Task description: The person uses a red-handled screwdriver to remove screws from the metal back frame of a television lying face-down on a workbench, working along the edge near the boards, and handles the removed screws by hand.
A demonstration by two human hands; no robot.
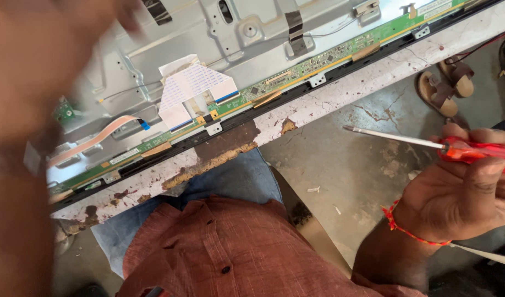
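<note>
My right hand grips a screwdriver with a red clear handle, its steel shaft pointing left over the floor, away from the panel. My left hand is raised close to the camera at the upper left, blurred, with its fingers hidden from clear view. A grey metal display back panel lies on a worn white table. A long green circuit strip runs along the panel's near edge. White flat ribbon cables fold over it near the middle.
An orange-white flat cable lies at the panel's left. Strips of dark tape hold wires on the metal. A pair of sandals sits on the concrete floor, and a small screw lies near my knee. A red thread circles my right wrist.
</note>
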